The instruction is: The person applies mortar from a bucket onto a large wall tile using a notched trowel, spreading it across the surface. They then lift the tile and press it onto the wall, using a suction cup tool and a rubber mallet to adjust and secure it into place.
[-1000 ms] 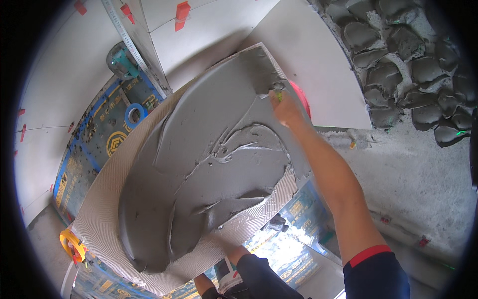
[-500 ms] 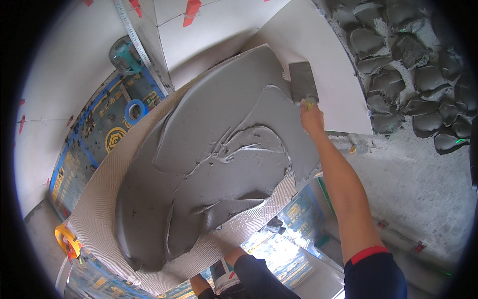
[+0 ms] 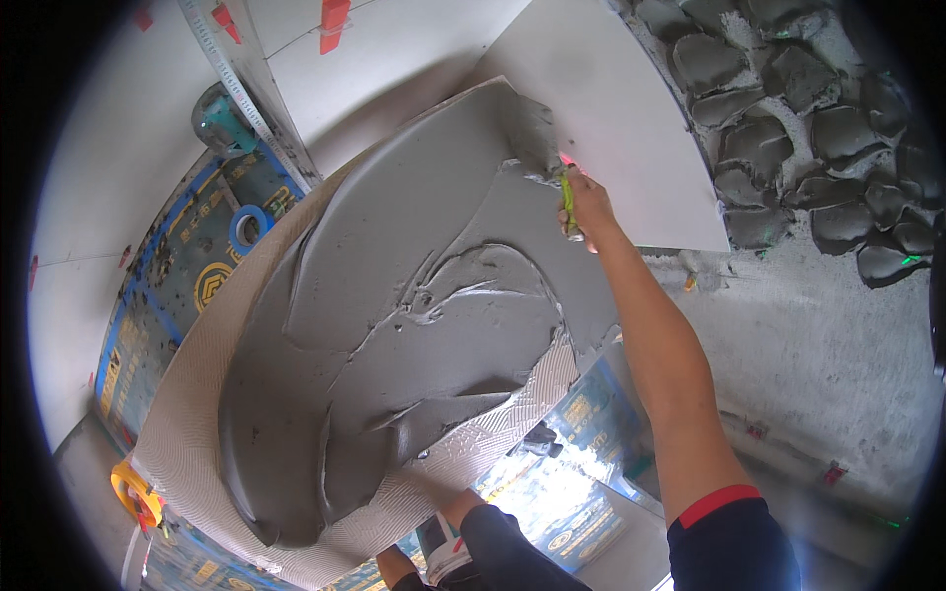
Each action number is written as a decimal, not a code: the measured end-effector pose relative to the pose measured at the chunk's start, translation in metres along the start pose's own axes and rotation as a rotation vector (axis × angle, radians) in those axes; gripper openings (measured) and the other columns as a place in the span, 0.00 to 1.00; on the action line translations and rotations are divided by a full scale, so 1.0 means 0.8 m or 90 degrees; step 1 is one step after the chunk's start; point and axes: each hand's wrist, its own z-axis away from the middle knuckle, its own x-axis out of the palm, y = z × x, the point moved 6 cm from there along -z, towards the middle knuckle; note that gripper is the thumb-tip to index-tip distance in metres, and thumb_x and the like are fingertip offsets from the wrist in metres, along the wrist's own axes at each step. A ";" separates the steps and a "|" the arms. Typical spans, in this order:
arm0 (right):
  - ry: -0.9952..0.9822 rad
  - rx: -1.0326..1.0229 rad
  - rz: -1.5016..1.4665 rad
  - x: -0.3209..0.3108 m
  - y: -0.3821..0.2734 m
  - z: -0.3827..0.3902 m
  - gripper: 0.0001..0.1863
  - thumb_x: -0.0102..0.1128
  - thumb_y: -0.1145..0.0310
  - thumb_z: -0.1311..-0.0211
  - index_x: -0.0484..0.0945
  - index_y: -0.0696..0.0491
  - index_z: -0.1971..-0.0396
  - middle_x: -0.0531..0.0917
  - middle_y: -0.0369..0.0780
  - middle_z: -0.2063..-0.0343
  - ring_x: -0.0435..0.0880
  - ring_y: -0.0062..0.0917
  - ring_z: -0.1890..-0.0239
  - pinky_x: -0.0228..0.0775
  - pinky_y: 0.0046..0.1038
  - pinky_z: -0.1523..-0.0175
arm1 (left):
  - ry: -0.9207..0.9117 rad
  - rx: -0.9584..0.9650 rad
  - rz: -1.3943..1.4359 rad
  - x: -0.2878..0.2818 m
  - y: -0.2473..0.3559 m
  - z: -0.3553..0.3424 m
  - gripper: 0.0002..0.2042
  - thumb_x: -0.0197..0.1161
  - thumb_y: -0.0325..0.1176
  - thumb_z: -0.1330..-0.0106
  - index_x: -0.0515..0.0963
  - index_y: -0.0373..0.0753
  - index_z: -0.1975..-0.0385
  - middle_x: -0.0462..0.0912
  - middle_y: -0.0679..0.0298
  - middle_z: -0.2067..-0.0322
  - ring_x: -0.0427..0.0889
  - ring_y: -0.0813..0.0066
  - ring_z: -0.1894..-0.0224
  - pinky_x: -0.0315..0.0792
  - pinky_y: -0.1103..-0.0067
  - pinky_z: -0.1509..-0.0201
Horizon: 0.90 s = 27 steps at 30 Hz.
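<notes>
My right hand [image 3: 591, 205] grips a trowel [image 3: 534, 138] by its yellow-green handle, its mortar-smeared blade at the upper right corner of a large tile [image 3: 177, 424]. Thick, smooth grey mortar [image 3: 394, 227] covers most of this tile, with curved ridges and folds toward the middle and bottom. Pale, finely ridged tile back shows along the left and lower edges. My left hand cannot be made out. Bare legs in dark shorts [image 3: 522, 552] appear below the tile, partly blurred.
Tiled walls [image 3: 374, 49] with red clips stand behind, beside a measuring tape [image 3: 236, 98], teal tool [image 3: 222, 123] and blue tape roll [image 3: 251, 227] on a patterned board [image 3: 177, 266]. A yellow object [image 3: 138, 488] lies lower left. A white panel [image 3: 641, 167] adjoins right-hand mortar dabs [image 3: 838, 138].
The trowel went rightward beyond the mortar's upper edge half a second ago; it has since come back left onto the corner, with the handle turned more upright in my right hand.
</notes>
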 end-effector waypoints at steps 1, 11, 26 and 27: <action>0.003 0.003 -0.002 -0.011 0.011 -0.003 0.17 0.45 0.52 0.33 0.72 0.52 0.61 0.75 0.40 0.80 0.73 0.23 0.86 0.66 0.28 0.84 | -0.012 0.014 0.007 0.002 -0.002 -0.002 0.29 0.62 0.51 0.45 0.76 0.27 0.55 0.79 0.39 0.57 0.77 0.39 0.53 0.70 0.59 0.46; 0.302 -0.157 0.497 -0.111 0.120 0.088 0.30 0.44 0.45 0.33 0.72 0.59 0.50 0.77 0.57 0.54 0.75 0.49 0.50 0.67 0.45 0.47 | -0.012 -0.018 0.051 -0.008 0.000 0.005 0.28 0.61 0.49 0.44 0.76 0.24 0.57 0.77 0.35 0.57 0.76 0.39 0.52 0.70 0.60 0.46; -0.261 0.047 -0.002 0.136 0.080 0.136 0.15 0.42 0.54 0.29 0.71 0.49 0.65 0.75 0.36 0.80 0.73 0.22 0.86 0.67 0.26 0.85 | -0.011 -0.059 0.019 0.003 -0.013 -0.005 0.30 0.64 0.52 0.46 0.77 0.26 0.58 0.80 0.42 0.57 0.79 0.46 0.53 0.73 0.61 0.48; -0.321 0.058 -0.072 0.159 0.094 0.166 0.16 0.48 0.52 0.31 0.71 0.51 0.63 0.73 0.35 0.82 0.71 0.21 0.87 0.64 0.27 0.85 | -0.006 -0.057 0.025 0.001 -0.011 -0.005 0.30 0.64 0.52 0.46 0.77 0.26 0.58 0.80 0.42 0.57 0.79 0.46 0.53 0.73 0.61 0.48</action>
